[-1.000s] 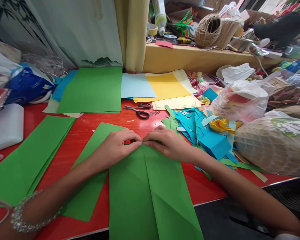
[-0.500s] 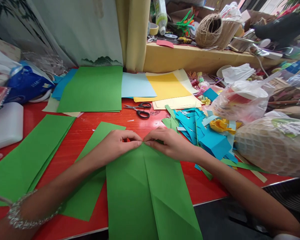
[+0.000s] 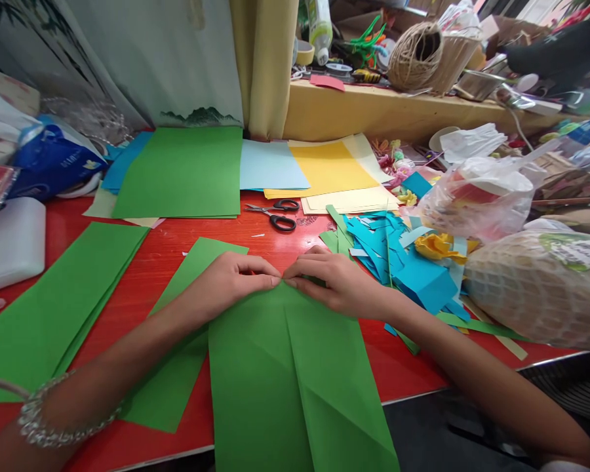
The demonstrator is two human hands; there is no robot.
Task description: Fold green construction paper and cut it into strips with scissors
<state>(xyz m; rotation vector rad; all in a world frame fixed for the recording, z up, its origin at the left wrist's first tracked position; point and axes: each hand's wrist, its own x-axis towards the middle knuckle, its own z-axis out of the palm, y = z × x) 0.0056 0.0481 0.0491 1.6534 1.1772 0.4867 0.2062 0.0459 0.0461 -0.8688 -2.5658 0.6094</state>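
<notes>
A creased sheet of green paper (image 3: pixel 260 387) hangs over the table's front edge, with a fold line down its middle. At the middle of its far edge, my left hand (image 3: pixel 238 278) pinches the paper between thumb and fingers. My right hand (image 3: pixel 327 278) pinches the same edge just beside it, the fingertips of both almost touching. Under my left forearm lies a green paper strip (image 3: pixel 157 406). More folded green paper (image 3: pixel 69 282) rests at the left. Black-handled scissors (image 3: pixel 281 215) lie beyond my hands.
Large green sheets (image 3: pixel 181 174), light blue paper (image 3: pixel 270 165) and yellow paper (image 3: pixel 334 169) lie at the back of the red table (image 3: pixel 196 229). Blue paper scraps (image 3: pixel 398 255) heap at the right beside a netted bag (image 3: pixel 535 288). A twine roll (image 3: pixel 413 59) stands on the ledge.
Both hands keep their pinch on the green paper's far edge. The view has shifted very slightly; nothing else has visibly moved.
</notes>
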